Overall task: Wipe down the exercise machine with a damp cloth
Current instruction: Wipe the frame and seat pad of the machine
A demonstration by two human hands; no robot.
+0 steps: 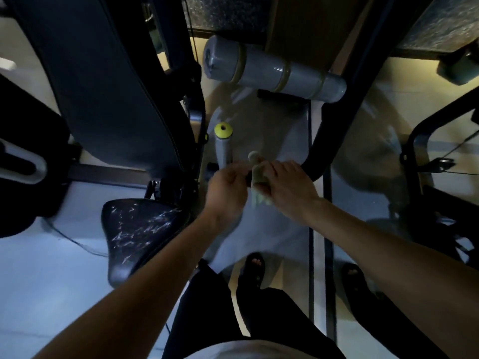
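The exercise machine fills the left and centre: a dark backrest pad (108, 84), a cracked black seat (140, 229), a grey foam roller (274, 69) and a grey handle with a yellow cap (223, 141). A pale cloth (258, 174) is bunched between both hands just right of that handle, above the floor. My right hand (287, 187) grips the cloth from the right. My left hand (228, 190) pinches its left side. Motion blur softens the cloth's lower end.
A black curved frame bar (334, 117) runs down behind my right hand. More machine frames stand at right (425, 141) and far left (23, 161). My sandalled feet (254, 268) stand on the tiled floor below.
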